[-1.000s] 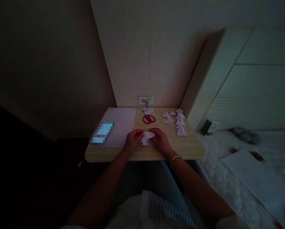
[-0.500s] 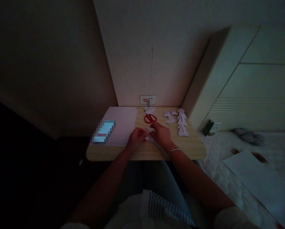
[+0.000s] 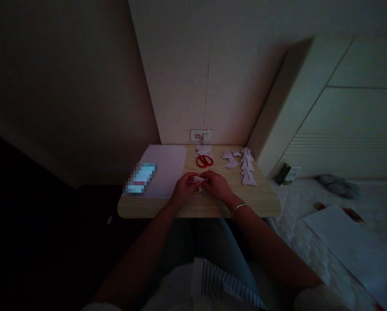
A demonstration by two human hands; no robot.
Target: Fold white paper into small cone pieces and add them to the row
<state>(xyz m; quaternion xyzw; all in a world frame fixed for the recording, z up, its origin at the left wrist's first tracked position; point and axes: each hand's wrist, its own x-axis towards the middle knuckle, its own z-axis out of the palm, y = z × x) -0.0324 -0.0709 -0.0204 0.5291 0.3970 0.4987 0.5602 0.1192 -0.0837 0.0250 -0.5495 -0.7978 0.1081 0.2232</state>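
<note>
left hand (image 3: 184,190), right hand (image 3: 216,187) pinch folded paper (image 3: 199,179) between them.

No legible text is being shown: phone screen (image 3: 140,178) at 9 o'clock is being blurred out, carton (image 3: 286,173) print at 3 o'clock is unreadable.

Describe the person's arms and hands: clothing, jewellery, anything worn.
Both forearms are bare; the left hand and right hand wear no gloves. A thin silvery bangle circles the right wrist. Pale sleeve edges show near the elbows. The dim light hides any rings.
</note>
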